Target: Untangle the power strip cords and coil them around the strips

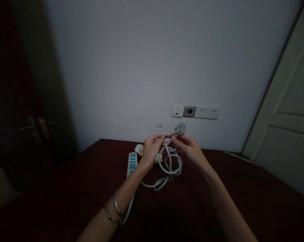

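My left hand [152, 148] and my right hand [188, 148] are raised over a dark red-brown table [66, 198], both pinched on a white power cord [170, 164]. The cord hangs between them in loose loops. Its plug [180, 128] sticks up just above my right fingers. On the table under my left wrist lies a white power strip [132, 163] with blue sockets, and the cord runs back from it beneath my left forearm. Two bracelets circle my left wrist.
A row of wall sockets [195, 112] sits on the white wall just above the table's far edge. A small white object [139, 149] lies behind the strip. A dark door with a handle [37, 127] is at left, a white door [288, 117] at right.
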`<state>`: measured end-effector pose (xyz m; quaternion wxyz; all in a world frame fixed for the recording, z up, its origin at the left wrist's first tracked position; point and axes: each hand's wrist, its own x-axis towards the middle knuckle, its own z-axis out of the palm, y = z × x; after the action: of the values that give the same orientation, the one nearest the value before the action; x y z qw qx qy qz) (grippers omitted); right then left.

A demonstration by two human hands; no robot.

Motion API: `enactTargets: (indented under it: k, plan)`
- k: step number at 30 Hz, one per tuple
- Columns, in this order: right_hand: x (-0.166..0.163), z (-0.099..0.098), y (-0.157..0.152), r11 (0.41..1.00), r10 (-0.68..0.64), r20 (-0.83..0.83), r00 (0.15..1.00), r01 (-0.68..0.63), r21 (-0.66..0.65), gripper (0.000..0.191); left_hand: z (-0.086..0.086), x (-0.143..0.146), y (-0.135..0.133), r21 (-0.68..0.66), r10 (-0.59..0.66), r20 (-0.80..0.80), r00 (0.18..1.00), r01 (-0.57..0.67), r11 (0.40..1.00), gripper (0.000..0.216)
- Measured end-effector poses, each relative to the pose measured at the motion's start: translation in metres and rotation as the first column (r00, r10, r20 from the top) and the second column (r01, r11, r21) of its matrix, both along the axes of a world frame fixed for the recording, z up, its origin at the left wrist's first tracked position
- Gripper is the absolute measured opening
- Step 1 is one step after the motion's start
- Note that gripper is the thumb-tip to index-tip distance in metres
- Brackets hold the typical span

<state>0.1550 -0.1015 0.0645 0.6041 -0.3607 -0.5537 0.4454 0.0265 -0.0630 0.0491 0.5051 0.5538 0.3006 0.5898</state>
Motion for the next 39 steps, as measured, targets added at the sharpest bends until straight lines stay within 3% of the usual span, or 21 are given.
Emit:
enactTargets:
  k: [5, 10, 15, 19, 24, 28, 32, 39]
  plan:
    - [0.013, 0.000, 0.001, 0.999, 0.031, 0.094, 0.995, -0.029, -0.023, 0.035, 0.005, -0.002, -0.004, -0.103, -0.114, 0.008, 0.993, 0.115, 0.988, 0.012]
    - [0.021, 0.000, 0.003, 0.995, -0.060, 0.227, 0.972, 0.041, 0.087, 0.032, 0.009, -0.007, -0.004, -0.151, -0.338, 0.008, 0.941, 0.335, 0.930, 0.014]
    - [0.032, -0.005, 0.009, 0.990, -0.127, 0.198, 0.972, 0.112, 0.082, 0.037, 0.009, -0.009, -0.005, -0.160, -0.476, 0.007, 0.880, 0.471, 0.868, 0.018]
    - [0.035, -0.007, 0.013, 0.971, -0.225, 0.170, 0.959, 0.206, 0.122, 0.037, 0.005, -0.008, -0.004, -0.174, -0.576, -0.091, 0.812, 0.557, 0.812, 0.022]
    - [0.027, -0.011, 0.018, 0.977, -0.200, 0.103, 0.974, 0.189, 0.103, 0.036, -0.001, -0.009, 0.002, -0.137, -0.462, -0.232, 0.856, 0.441, 0.887, 0.014]
    - [0.020, -0.012, 0.018, 0.993, -0.064, 0.098, 0.993, 0.053, 0.109, 0.036, 0.002, -0.010, 0.001, -0.082, -0.399, -0.142, 0.906, 0.391, 0.917, 0.015]
    - [0.017, -0.013, 0.016, 0.998, 0.052, 0.177, 0.983, -0.056, 0.018, 0.034, 0.004, -0.011, 0.006, -0.050, -0.393, -0.026, 0.919, 0.392, 0.919, 0.015]
    - [0.029, -0.024, 0.030, 0.991, -0.137, 0.085, 0.987, 0.135, 0.023, 0.034, -0.001, -0.018, 0.017, -0.100, -0.436, 0.003, 0.900, 0.434, 0.895, 0.017]
